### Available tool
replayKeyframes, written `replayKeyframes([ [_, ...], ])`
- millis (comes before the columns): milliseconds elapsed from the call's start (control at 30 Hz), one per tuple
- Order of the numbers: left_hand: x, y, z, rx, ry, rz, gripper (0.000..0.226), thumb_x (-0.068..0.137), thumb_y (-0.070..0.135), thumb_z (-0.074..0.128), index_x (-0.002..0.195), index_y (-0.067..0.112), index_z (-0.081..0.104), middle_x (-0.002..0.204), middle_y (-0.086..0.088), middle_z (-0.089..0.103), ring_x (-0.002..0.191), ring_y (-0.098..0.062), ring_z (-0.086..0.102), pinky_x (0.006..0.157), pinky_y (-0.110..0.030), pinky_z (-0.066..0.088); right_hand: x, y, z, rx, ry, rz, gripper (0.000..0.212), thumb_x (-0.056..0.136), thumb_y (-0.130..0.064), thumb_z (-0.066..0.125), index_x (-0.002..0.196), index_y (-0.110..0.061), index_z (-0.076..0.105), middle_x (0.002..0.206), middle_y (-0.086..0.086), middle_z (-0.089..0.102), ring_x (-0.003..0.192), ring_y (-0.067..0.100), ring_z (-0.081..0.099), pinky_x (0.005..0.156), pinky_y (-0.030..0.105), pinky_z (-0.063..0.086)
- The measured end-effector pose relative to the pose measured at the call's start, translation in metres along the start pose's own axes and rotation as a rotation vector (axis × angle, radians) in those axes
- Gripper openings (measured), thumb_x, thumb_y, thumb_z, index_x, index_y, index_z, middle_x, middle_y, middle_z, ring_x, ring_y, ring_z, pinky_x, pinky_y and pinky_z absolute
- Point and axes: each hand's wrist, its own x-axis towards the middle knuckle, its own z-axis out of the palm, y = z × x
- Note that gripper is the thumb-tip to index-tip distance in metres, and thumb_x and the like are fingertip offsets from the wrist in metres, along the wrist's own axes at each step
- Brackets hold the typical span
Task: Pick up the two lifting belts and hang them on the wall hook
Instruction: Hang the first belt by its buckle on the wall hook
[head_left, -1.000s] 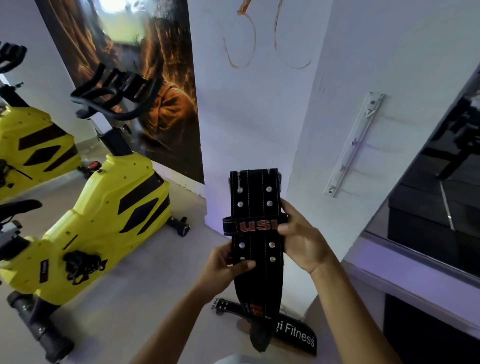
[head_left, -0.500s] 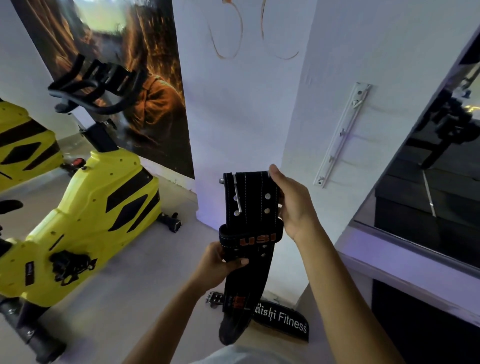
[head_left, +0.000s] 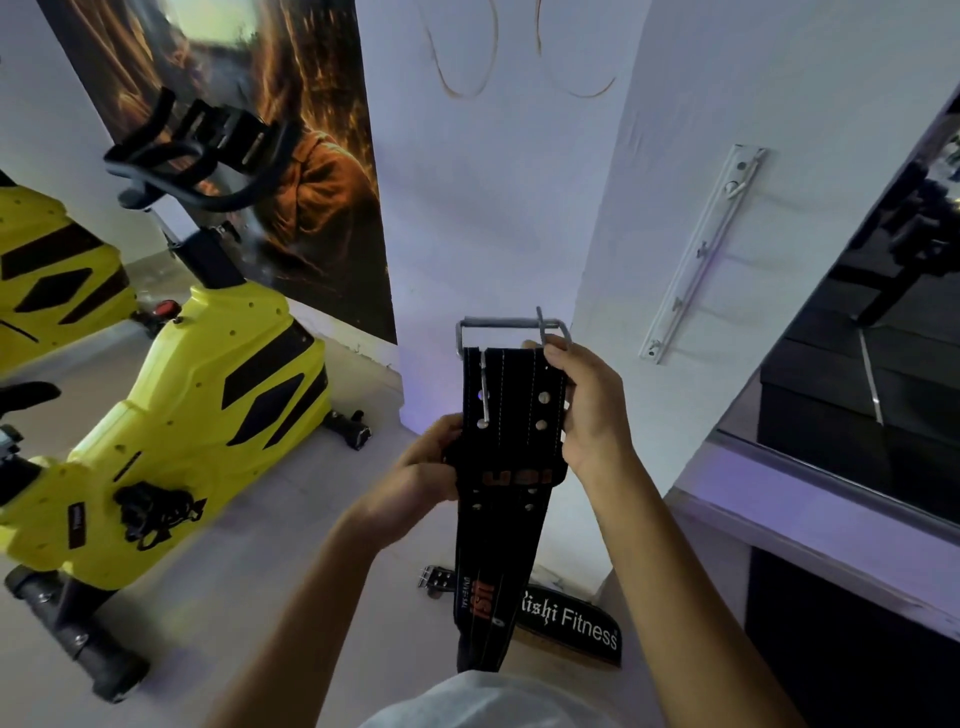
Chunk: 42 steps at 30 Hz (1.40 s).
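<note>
I hold a black leather lifting belt (head_left: 506, 415) upright in front of me, its metal buckle (head_left: 511, 325) swung up at the top. My right hand (head_left: 587, 410) grips the belt's upper right edge by the buckle. On the left side, at the loop with orange letters, my left hand (head_left: 421, 478) pinches it. The belt's tail hangs down to the floor. A second black belt (head_left: 566, 621) with white "Fitness" lettering lies on the floor below. A white hook rail (head_left: 701, 254) is fixed to the wall, up and to the right.
A yellow exercise bike (head_left: 208, 395) stands on the floor to the left, another one (head_left: 47, 270) behind it. A dark poster (head_left: 291, 156) covers the far wall. A mirror and a low ledge (head_left: 810, 519) run along the right.
The buckle has flipped up above the belt's top edge. My left hand has slid up to the loop, and the belt sits a little higher.
</note>
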Motion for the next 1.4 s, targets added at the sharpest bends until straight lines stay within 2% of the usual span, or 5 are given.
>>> replayKeyframes([
  [333,0.019,0.023,0.034,-0.064,0.532,0.168,0.037,0.104,0.021,0.036,0.081,0.004,0.059,0.081,-0.016,0.066,0.077,-0.028,0.061,0.078,-0.04,0.049,-0.019,0.023,0.009,-0.106,-0.119,-0.009,0.03,0.086,-0.013,0.053,0.075,-0.025,0.079,0.096,0.001,0.078,0.096,0.022,0.072,0.104,0.051,0.047],
  [600,0.03,0.036,0.026,-0.238,0.57,0.042,0.038,0.101,0.016,0.039,0.065,0.008,0.05,0.071,-0.014,0.069,0.062,-0.025,0.066,0.063,-0.032,0.056,-0.019,0.012,-0.015,-0.361,-0.345,0.295,0.033,0.085,-0.047,0.066,0.095,-0.018,0.075,0.09,-0.005,0.072,0.094,0.02,0.064,0.086,0.037,0.046],
  [733,0.035,0.036,0.02,-0.255,0.572,-0.034,0.036,0.097,0.015,0.043,0.062,0.009,0.05,0.065,-0.011,0.07,0.061,-0.029,0.062,0.063,-0.032,0.053,-0.023,0.024,-0.029,-0.319,-0.481,0.285,0.028,0.088,-0.024,0.068,0.107,-0.004,0.074,0.094,0.005,0.073,0.091,0.021,0.068,0.091,0.033,0.052],
  [1033,0.054,0.042,0.02,-0.332,0.407,-0.178,0.028,0.093,0.018,0.049,0.066,0.011,0.054,0.073,-0.008,0.068,0.066,-0.025,0.06,0.068,-0.034,0.05,-0.022,0.043,-0.037,-0.388,-0.184,-0.061,0.019,0.086,0.003,0.069,0.102,-0.009,0.067,0.086,0.007,0.069,0.083,0.024,0.066,0.083,0.038,0.057],
  [1400,0.081,0.078,0.048,-0.256,0.354,0.17,0.016,0.096,0.016,0.055,0.094,0.006,0.067,0.061,0.0,0.065,0.07,-0.02,0.067,0.075,-0.033,0.056,-0.012,-0.013,-0.03,-0.208,0.109,-0.296,0.023,0.098,-0.031,0.058,0.092,-0.017,0.075,0.087,0.006,0.079,0.086,0.02,0.072,0.089,0.052,0.055],
])
